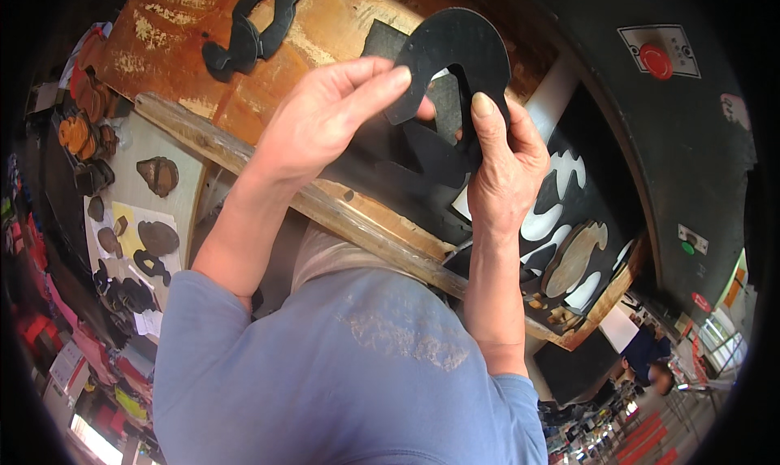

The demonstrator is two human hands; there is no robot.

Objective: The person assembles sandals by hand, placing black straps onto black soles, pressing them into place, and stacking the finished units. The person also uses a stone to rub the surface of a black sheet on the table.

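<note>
Above the bench edge I hold up a black curved flat piece (467, 38), horseshoe-shaped like a shoe-upper cutting, with an opening in its middle. My left hand (325, 111) pinches its left end between thumb and fingers. On its right side, my right hand (508, 160) grips it with the thumb on top and fingers behind. Beneath it lies dark sheet material (431, 160), partly covered by the piece and my hands. More black curved pieces (264, 22) rest to the left on a worn orange-brown board (175, 30).
A wooden rail (325, 211) runs along the bench front. White cut shapes (540, 221) and a brown sole-shaped block (573, 258) lie right. A dark machine beam carries a red button (656, 61) and green button (687, 247). Dark shapes (158, 237) cover a left-hand table. Someone (650, 359) is behind right.
</note>
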